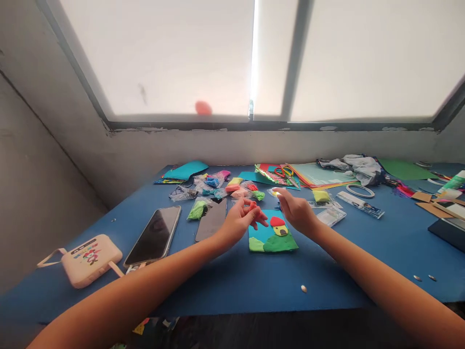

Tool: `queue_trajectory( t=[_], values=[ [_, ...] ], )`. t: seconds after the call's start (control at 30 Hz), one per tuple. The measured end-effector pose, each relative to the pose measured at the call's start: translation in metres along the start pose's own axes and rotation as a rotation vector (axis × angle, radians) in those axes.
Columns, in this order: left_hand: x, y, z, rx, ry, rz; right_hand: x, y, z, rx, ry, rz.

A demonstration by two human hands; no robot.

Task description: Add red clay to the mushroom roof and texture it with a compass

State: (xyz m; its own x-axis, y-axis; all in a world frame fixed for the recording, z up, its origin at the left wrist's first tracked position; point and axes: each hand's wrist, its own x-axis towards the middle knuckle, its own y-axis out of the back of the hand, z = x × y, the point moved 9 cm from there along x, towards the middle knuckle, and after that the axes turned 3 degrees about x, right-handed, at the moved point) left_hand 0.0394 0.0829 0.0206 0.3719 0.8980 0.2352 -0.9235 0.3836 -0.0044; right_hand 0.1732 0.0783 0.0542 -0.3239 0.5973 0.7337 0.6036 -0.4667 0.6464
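Working red clay (253,207) likely wants light, even pressure, with the left hand (240,218), grip clamped on it, above the left of the clay picture (271,238) and the right hand (298,211) (closure cannot be told) farther right.

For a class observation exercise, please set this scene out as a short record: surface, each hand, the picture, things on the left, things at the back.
Surface: blue table
Left hand: holding red material at the fingers
Right hand: raised; whether it holds anything is unclear
Picture: blue background, green hills, yellow shape with red top
On the left: dark-screened phone, pink device with strap
At the back: scissors, coloured sheets
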Motion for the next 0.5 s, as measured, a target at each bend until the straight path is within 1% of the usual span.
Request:
queue_trajectory(
  t=[0.07,0.17,0.23,0.33,0.4,0.5],
  values=[
    [-0.005,0.006,-0.001,0.014,-0.017,0.037,0.0,0.003,-0.025,0.018,0.109,0.029],
    [-0.008,0.02,0.001,0.028,-0.059,0.137,0.004,-0.001,-0.061,0.095,0.301,0.028],
    [-0.007,0.029,0.002,0.035,-0.072,0.191,0.007,-0.005,-0.076,0.15,0.391,0.062],
    [-0.005,0.035,-0.001,0.063,-0.055,0.218,0.005,-0.004,-0.079,0.208,0.414,0.16],
    [-0.004,0.035,-0.005,0.085,-0.026,0.213,0.0,-0.003,-0.075,0.204,0.393,0.17],
    [-0.004,0.032,-0.012,0.138,-0.004,0.196,-0.004,0.0,-0.06,0.163,0.254,0.156]
  ],
)
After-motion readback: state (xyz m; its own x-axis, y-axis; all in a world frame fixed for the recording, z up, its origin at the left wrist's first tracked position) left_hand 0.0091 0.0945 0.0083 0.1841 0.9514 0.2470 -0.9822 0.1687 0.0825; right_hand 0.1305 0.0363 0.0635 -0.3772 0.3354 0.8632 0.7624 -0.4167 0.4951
